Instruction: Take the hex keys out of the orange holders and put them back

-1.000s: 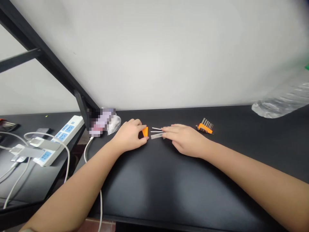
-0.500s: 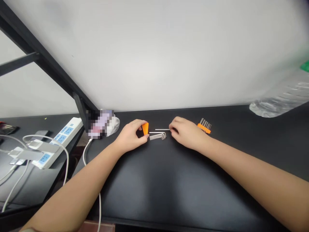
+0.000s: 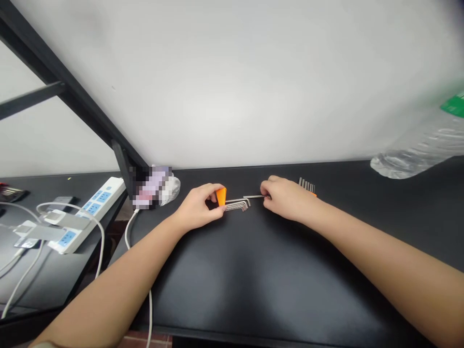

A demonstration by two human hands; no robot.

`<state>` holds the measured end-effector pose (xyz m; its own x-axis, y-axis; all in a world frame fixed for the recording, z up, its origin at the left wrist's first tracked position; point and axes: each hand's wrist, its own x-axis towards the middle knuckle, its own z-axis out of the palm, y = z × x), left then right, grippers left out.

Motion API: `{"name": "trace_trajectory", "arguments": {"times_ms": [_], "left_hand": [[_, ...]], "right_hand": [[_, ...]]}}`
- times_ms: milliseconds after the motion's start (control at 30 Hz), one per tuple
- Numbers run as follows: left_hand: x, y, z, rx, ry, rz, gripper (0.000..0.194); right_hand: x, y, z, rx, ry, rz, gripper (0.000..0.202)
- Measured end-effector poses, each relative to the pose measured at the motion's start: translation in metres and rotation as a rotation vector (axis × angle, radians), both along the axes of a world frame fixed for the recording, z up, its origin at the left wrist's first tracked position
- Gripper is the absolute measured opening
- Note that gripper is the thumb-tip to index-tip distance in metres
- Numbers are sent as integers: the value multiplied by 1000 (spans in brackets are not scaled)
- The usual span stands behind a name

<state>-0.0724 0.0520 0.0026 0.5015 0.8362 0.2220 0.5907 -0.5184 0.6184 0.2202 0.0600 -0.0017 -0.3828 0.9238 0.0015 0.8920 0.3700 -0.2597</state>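
Thumb and fingers of my left hand are closed around an orange hex key holder. Several bent hex keys extend to the right from beside it, their short arms angled down. Whether their left ends sit in the holder or lie on the table cannot be made out. To their right, my right hand pinches a single hex key whose straight shaft points left; its other end is hidden by the fingers. Behind that hand, a second group of metal keys stands in an orange holder, partly covered.
Plastic-wrapped bottles lie against the wall at right. A white power strip with plugs and cables occupies the left table. A clear plastic bag and a blurred item sit near a black metal frame.
My right hand has shifted slightly right with the hex key, drawing its tip away from the holder and covering more of the second orange holder. My left hand keeps its grip.
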Motion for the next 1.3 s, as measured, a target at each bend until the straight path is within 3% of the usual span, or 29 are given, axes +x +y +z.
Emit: {"name": "trace_trajectory", "arguments": {"times_ms": [167, 367, 500, 900, 1133, 1300], "left_hand": [[1, -2, 0, 13, 10, 4, 43], [1, -3, 1, 11, -18, -8, 42], [1, -4, 0, 10, -67, -32, 43], [3, -8, 9, -13, -132, -151, 39], [2, -8, 13, -51, -168, -164, 39], [4, -12, 13, -37, -113, -231, 40]], "right_hand": [[3, 0, 3, -19, 48, -28, 14], [-7, -10, 19, 37, 506, 81, 5], [-17, -19, 24, 140, 629, 149, 10], [-9, -20, 16, 415, 336, 382, 29], [-4, -18, 17, 453, 260, 425, 34], [-17, -28, 15, 403, 181, 485, 31]]}}
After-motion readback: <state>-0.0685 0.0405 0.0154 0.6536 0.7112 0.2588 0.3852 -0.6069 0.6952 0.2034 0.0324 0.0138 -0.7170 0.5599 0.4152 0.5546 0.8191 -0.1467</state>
